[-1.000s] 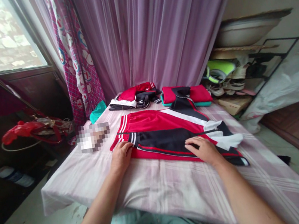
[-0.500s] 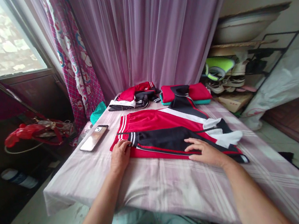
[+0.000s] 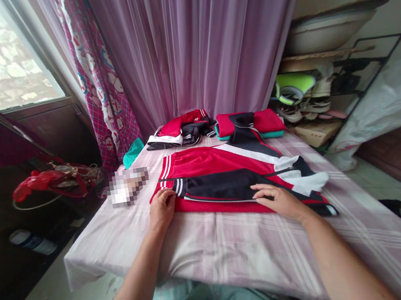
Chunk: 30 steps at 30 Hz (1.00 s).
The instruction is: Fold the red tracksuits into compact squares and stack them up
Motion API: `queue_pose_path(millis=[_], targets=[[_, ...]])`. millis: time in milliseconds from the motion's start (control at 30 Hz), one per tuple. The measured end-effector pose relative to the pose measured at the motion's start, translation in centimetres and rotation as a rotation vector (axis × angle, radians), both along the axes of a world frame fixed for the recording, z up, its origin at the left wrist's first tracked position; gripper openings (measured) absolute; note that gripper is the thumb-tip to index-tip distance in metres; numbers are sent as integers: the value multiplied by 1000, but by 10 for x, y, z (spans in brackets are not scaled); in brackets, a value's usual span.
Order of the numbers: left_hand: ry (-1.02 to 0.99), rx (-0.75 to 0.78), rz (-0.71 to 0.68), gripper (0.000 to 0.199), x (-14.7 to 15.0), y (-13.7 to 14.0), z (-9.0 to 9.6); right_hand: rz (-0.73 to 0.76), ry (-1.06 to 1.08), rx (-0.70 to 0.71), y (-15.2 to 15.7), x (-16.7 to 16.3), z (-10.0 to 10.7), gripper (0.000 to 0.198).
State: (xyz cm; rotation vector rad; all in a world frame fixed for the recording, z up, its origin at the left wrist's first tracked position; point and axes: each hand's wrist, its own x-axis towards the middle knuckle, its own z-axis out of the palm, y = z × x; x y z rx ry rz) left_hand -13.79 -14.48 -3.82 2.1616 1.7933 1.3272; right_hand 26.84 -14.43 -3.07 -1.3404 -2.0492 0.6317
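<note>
A red, black and white zip-up track jacket (image 3: 202, 159) lies spread on the table, its striped hem towards the left. One black sleeve (image 3: 217, 187) is folded across its near side, with the white-striped cuff by the hem. My left hand (image 3: 163, 207) has its fingers curled on that cuff and the jacket's edge, pinching the cloth. Over the sleeve's near edge, further right, rests my right hand (image 3: 277, 201), fingers stretched and a little apart. White collar-like cloth (image 3: 305, 176) sticks out at the jacket's right end.
A plaid cloth covers the table (image 3: 217, 254). At the back lie a loose pile of clothes (image 3: 178, 129) and a folded red and teal stack (image 3: 270, 121). A pixelated patch hides the phone (image 3: 128, 187) on the left. A shoe rack (image 3: 310, 102) stands beyond the right edge.
My right hand's fingers have drawn closer together and sit at the sleeve's near edge. My left hand stays at the cuff. The camera view has shifted slightly.
</note>
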Motion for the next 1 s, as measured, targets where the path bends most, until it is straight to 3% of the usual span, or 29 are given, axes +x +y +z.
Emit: queue_pose_path(millis=[133, 367, 533, 633, 733, 867, 1000], targets=[[85, 96, 6, 19, 6, -9, 7, -54, 12, 67, 1, 1, 0, 21], [282, -23, -77, 21, 5, -28, 12, -2, -68, 44, -1, 4, 2, 17], [286, 28, -31, 24, 7, -28, 17, -78, -47, 56, -1, -2, 9, 27], [305, 34, -66, 30, 21, -20, 22, -144, -87, 164, 4, -25, 15, 32], [377, -37, -107, 36, 42, -6, 22, -87, -218, 240, 9, -67, 22, 34], [459, -148, -94, 42, 62, 5, 13, 80, -457, 142, 17, -117, 26, 50], [473, -171, -105, 45, 63, 7, 6, 55, -587, 24, 31, -108, 17, 57]])
